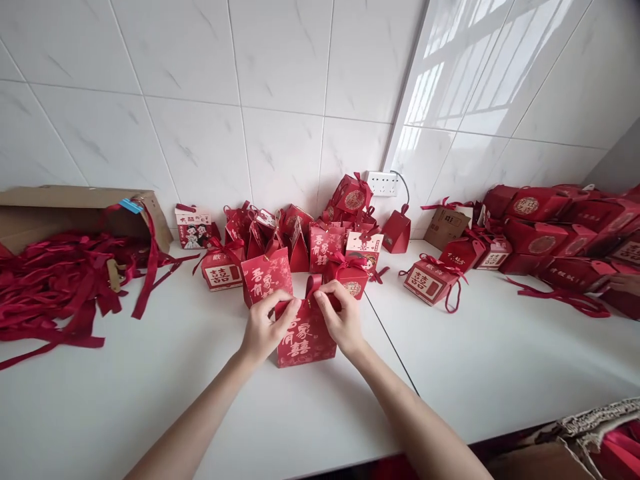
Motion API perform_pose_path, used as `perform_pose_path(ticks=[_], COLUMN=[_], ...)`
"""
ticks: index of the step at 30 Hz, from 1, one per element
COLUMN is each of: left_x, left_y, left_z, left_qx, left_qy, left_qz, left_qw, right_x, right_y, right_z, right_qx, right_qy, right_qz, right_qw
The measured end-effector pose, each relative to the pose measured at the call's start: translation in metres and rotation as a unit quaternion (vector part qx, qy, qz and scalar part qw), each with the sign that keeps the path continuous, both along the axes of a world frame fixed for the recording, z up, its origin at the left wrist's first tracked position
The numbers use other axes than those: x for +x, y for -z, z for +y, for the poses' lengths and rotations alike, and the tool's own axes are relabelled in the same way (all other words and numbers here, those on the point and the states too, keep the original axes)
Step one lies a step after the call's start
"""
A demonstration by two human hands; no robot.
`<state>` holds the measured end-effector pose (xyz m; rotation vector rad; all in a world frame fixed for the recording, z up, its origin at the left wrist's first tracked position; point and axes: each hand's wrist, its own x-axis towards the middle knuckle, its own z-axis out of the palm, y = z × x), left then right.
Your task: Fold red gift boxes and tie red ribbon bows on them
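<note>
A red paper gift box (pixel 307 340) with pale gold lettering stands upright on the white table in front of me. My left hand (pixel 267 323) is closed, thumb and fingers pinching its top edge on the left. My right hand (pixel 343 317) pinches the same top edge on the right, beside a dark red ribbon loop (pixel 313 285) that rises between the two hands. Whether the right fingertips also hold the ribbon is hidden. Just behind stands a matching gift box (pixel 267 270), and a ribboned red box (pixel 350 275) sits behind my right hand.
Loose red ribbons (pixel 65 280) spill from a cardboard box (pixel 85 199) at left. Several finished boxes line the wall, near a power socket (pixel 383 183). Stacked red boxes (pixel 540 233) fill the right, where part of another person's hand (pixel 626 288) shows. An open carton (pixel 545 460) stands lower right.
</note>
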<state>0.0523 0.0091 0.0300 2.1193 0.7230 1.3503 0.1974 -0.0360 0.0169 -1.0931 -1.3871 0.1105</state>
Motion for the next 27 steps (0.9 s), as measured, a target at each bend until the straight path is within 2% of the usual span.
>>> perform_pose_path(ticks=[2,5,8,12,21,27], left_x=[0.001,0.004,0.007,0.008,-0.004,-0.002], left_y=[-0.006,-0.008,-0.006,-0.006,-0.002,-0.003], left_z=[0.001,0.003,0.005,0.006,0.001,0.003], left_qx=[0.003,0.036,0.129,0.222,0.189,0.205], left_qy=[0.03,0.016,-0.013,0.001,0.027,0.033], left_qz=[-0.012,-0.05,-0.038,-0.007,0.019,0.025], left_qw=[0.999,0.998,0.991,0.975,0.981,0.978], right_x=[0.001,-0.003,-0.007,-0.004,0.004,0.009], right_y=[0.0,0.002,0.004,0.006,0.003,0.002], right_z=[-0.001,-0.001,-0.002,-0.003,-0.005,-0.005], right_qx=[0.014,0.038,0.05,0.075,0.112,0.116], right_qy=[-0.002,0.003,0.016,0.016,-0.013,0.027], right_qz=[-0.008,-0.021,-0.039,-0.078,-0.163,-0.223], right_qw=[1.0,0.999,0.998,0.994,0.98,0.968])
